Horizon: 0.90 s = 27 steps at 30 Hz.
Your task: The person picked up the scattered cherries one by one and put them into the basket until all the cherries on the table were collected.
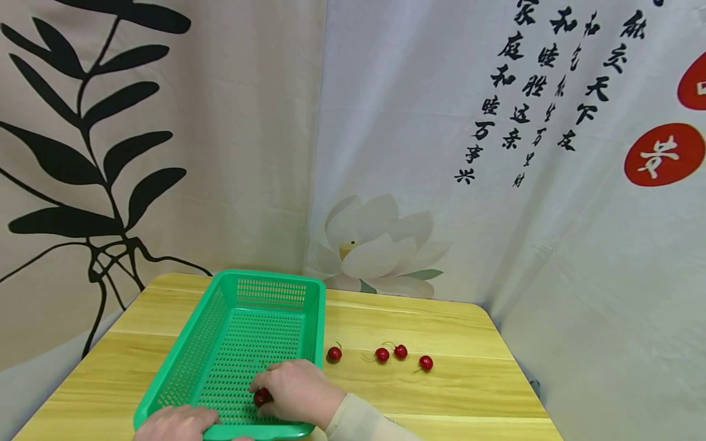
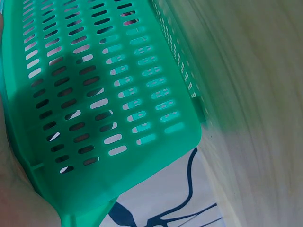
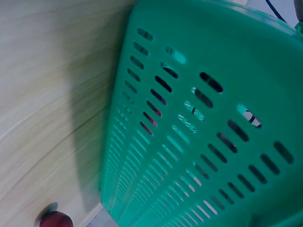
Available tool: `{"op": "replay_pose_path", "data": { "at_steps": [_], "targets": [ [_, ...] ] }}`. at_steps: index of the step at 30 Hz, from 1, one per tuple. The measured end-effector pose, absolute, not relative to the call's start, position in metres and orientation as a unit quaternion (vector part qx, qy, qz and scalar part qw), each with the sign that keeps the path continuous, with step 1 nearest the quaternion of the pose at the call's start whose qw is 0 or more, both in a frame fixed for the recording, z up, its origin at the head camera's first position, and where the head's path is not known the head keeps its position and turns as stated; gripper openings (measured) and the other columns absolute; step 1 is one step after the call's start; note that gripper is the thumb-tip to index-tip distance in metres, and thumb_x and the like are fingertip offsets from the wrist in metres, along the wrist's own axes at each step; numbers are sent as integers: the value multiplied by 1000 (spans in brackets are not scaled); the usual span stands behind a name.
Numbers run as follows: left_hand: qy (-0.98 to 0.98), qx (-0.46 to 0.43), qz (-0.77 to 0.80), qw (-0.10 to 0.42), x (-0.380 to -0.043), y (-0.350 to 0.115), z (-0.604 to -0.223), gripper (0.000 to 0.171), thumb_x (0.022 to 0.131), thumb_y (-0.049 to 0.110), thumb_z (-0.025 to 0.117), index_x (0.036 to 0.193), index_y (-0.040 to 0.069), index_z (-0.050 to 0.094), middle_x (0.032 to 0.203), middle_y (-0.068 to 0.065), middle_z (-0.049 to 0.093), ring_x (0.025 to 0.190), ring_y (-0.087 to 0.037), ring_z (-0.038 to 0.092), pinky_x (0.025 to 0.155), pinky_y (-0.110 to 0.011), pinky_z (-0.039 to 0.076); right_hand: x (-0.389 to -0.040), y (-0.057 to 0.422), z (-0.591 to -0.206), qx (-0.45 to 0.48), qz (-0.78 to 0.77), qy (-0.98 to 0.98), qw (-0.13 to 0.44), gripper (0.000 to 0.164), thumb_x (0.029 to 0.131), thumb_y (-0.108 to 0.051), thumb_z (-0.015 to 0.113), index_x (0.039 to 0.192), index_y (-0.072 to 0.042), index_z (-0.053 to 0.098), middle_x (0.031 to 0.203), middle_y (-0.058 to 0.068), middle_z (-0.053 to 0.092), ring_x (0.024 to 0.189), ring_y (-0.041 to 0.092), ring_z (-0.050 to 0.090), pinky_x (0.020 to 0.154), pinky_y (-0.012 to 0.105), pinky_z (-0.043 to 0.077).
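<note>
A green slotted plastic basket (image 1: 265,327) stands at the left of the table. My left hand (image 1: 178,424) grips its near rim at the left corner, fingers curled over the edge; in the left wrist view part of that hand (image 2: 21,189) lies beside the basket's outer wall (image 2: 142,165). Reaching over the near right rim, my right hand (image 1: 300,392) pinches a dark red cherry (image 1: 262,397) between fingers and thumb, low inside the basket. The right wrist view is mostly filled by the basket's side wall (image 3: 199,156), which hides that hand.
Several stemmed cherries lie on the wooden table (image 1: 441,404) right of the basket: one cherry (image 1: 334,354) close to its wall, another cherry (image 1: 425,363) farthest right. A printed cloth (image 1: 265,153) hangs behind the table's back edge, and a white cloth hangs along the right.
</note>
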<state>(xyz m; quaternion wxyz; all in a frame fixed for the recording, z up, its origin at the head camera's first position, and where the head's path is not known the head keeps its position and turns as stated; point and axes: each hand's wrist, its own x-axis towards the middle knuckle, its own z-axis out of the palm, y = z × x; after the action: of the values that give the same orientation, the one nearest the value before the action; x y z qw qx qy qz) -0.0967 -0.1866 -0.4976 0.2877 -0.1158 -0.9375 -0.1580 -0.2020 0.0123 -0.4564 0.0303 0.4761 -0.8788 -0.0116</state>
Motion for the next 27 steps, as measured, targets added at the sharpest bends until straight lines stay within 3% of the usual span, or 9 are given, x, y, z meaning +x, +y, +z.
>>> {"op": "replay_pose_path", "data": {
  "at_steps": [8, 19, 27],
  "targets": [
    [-940, -111, -161, 280, -97, -186, -498, 47, 69, 77, 69, 56, 41, 41, 55, 25, 34, 47, 2, 35, 47, -29, 42, -201, 12, -455, 477, -24, -878, 39, 37, 81, -51, 77, 116, -43, 68, 98, -25, 63, 82, -10, 53, 67, 16, 48],
    [-929, -113, -164, 310, -98, -185, -501, 51, 66, 76, 71, 54, 41, 36, 51, 24, 29, 43, 3, 29, 42, -26, 35, -201, 12, -458, 477, -20, -878, 41, 36, 81, -51, 76, 116, -43, 68, 98, -27, 63, 82, -11, 53, 67, 15, 48],
    [-937, -96, -159, 297, -97, -182, -500, 55, 66, 79, 69, 52, 38, 35, 49, 23, 31, 41, 2, 30, 40, -25, 34, -201, 12, -458, 474, -24, -880, 34, 36, 82, -51, 75, 117, -43, 68, 100, -26, 63, 83, -11, 52, 68, 15, 47]
  ]
}}
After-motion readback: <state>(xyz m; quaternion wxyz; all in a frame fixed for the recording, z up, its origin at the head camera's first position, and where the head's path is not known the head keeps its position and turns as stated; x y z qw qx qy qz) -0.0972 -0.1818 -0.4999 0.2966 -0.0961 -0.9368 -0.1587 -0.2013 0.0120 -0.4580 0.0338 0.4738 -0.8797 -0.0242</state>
